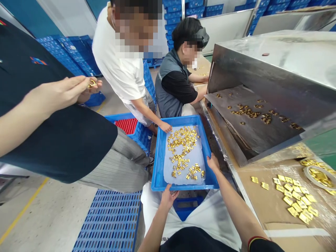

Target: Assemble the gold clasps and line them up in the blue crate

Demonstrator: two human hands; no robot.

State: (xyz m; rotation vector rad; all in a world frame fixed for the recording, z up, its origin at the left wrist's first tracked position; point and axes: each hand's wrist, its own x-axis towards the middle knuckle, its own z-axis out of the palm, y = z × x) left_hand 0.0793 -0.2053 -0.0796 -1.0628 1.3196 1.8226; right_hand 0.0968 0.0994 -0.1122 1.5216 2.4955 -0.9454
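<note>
A blue plastic tray [155,168] lies in front of me, lined with white paper [201,157] that carries many small shiny gold pieces [185,140]. My left hand [168,197] grips the tray's near rim, thumb at the edge and fingers underneath. On the right side wall, my right hand [213,163] holds the tray, its fingers partly hidden by the rim. Another person's hand [165,126] reaches over the tray's far left corner, at the gold pieces. A person standing at the left holds a small gold piece [91,83] between the fingers.
To the right, a workbench [258,201] bears flat gold squares [296,196] and a tape roll [307,171]. A metal hood [228,70] covers more gold pieces [246,111]. A seated co-worker [173,84] works beyond. Blue slatted pallet [107,220] and a crate of red items [126,126] stand left.
</note>
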